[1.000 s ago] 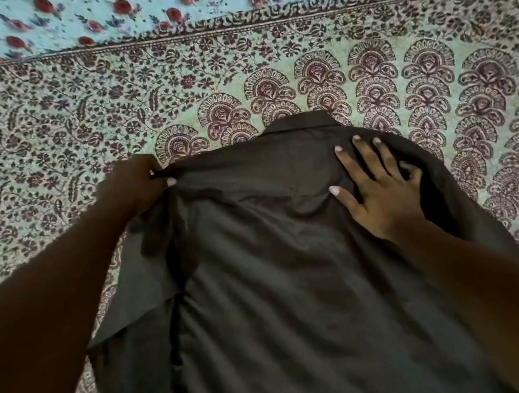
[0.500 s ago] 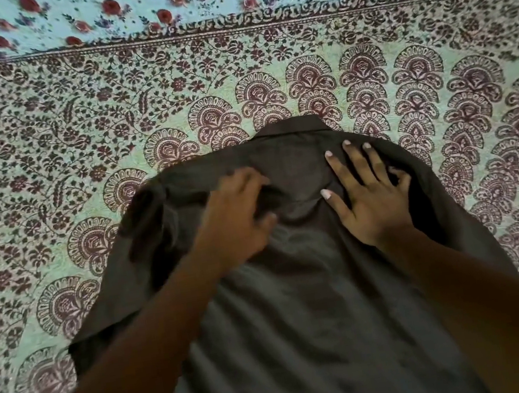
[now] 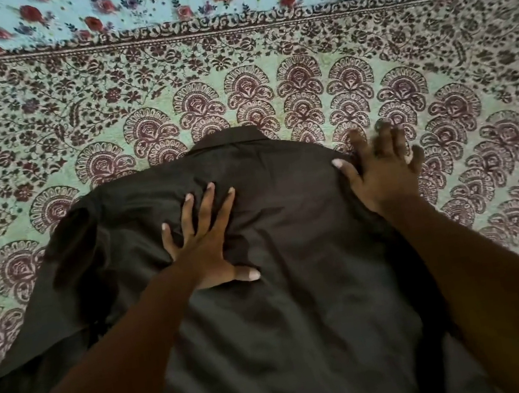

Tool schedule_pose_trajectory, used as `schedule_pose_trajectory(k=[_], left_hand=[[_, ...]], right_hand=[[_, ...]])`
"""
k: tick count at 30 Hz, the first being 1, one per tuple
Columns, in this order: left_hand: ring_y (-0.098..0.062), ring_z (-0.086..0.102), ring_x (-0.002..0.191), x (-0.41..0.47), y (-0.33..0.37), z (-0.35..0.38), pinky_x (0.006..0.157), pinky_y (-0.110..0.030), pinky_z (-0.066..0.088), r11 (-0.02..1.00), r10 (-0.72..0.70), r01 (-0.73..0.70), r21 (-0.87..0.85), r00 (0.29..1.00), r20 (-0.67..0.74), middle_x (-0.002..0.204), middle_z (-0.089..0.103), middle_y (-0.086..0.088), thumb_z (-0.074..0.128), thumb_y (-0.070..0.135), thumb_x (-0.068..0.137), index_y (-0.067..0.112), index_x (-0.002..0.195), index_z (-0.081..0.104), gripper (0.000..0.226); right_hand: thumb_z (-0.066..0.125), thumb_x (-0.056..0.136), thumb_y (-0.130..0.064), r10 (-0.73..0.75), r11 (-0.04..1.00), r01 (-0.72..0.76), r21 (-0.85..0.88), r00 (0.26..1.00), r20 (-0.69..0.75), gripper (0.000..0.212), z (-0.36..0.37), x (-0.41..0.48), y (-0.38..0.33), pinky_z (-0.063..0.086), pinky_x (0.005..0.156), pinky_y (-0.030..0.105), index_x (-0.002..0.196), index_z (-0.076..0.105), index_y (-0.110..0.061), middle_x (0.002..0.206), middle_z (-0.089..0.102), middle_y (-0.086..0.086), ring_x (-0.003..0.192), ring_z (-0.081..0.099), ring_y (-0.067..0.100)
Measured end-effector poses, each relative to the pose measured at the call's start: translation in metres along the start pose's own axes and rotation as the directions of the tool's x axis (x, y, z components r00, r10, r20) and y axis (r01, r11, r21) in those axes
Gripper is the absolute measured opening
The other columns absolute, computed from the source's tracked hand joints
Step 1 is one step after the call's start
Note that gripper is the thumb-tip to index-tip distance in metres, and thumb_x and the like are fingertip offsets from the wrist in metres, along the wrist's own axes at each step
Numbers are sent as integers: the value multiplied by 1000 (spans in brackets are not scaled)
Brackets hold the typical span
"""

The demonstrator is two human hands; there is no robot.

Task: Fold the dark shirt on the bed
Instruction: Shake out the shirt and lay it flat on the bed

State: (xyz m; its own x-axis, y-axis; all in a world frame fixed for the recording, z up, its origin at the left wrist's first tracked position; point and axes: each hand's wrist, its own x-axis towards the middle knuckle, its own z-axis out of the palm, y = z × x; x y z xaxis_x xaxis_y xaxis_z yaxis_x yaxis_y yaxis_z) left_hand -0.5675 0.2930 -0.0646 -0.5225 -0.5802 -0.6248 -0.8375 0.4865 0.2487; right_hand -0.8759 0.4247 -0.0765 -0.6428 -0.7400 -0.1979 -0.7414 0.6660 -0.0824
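A patterned bedspread (image 3: 75,99) covers the bed. The dark shirt (image 3: 301,307) lies spread on it, back up, collar (image 3: 229,138) at the far end. The left hand (image 3: 204,241) presses flat on the cloth below the collar, fingers straight and fanned apart. The right hand (image 3: 383,177) is at the shirt's right shoulder edge with its thumb on the cloth. It is blurred, so I can't tell whether it grips.

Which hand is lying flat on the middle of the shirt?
The left hand, fingers spread on the dark shirt below the collar. The right hand sits at the shirt's right shoulder edge, blurred, its fingers over the bedspread.
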Motion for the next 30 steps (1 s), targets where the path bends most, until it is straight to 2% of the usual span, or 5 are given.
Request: schedule_pose_trajectory(k=[7, 15, 19, 22, 30], left_hand=[[-21, -44, 149, -2, 7, -6, 118, -74, -6, 999, -32, 32, 6, 998, 51, 145, -58, 31, 84, 83, 48, 66, 142, -36, 153], [-21, -43, 150, -3, 6, -5, 118, -74, -8, 1000, -17, 17, 6, 999, 40, 147, -55, 31, 83, 84, 46, 66, 143, -34, 154], [-21, -41, 151, -4, 7, -2, 119, -74, -7, 1000, -21, 21, 3, 1000, 14, 149, -53, 31, 84, 83, 46, 68, 143, -33, 153], [-22, -39, 152, -6, 9, -1, 119, -75, -5, 1000, -14, 14, 25, 1000, -1, 146, -56, 33, 84, 83, 47, 70, 138, -36, 151], [-21, -38, 153, -4, 6, 5, 119, -74, -7, 999, 7, -5, 37, 999, -48, 153, -49, 31, 84, 81, 49, 69, 143, -31, 149]], right_hand=[[29, 104, -66, -657, 741, 654, -151, 753, 40, 71, 21, -72, -38, 24, 123, 53, 165, 20, -31, 175, 4, 3, 161, 8, 24], [25, 105, -61, -304, 938, 293, -187, 952, -33, 71, 8, -54, 23, 13, 124, 60, 165, 23, -24, 174, 13, 4, 160, 18, 24], [44, 105, -36, -493, 868, 481, -122, 865, -93, 66, 19, -97, -34, 17, 128, 53, 161, 29, -5, 172, 11, 18, 160, 10, 35], [36, 103, -65, -638, 766, 639, -79, 769, 36, 72, 36, -130, -26, 22, 126, 52, 165, 22, -31, 175, 6, 3, 161, 7, 27], [25, 95, -81, -87, 994, 82, -76, 993, -74, 79, 21, -101, 33, 12, 124, 65, 163, 13, -44, 175, 2, 0, 159, 7, 41]])
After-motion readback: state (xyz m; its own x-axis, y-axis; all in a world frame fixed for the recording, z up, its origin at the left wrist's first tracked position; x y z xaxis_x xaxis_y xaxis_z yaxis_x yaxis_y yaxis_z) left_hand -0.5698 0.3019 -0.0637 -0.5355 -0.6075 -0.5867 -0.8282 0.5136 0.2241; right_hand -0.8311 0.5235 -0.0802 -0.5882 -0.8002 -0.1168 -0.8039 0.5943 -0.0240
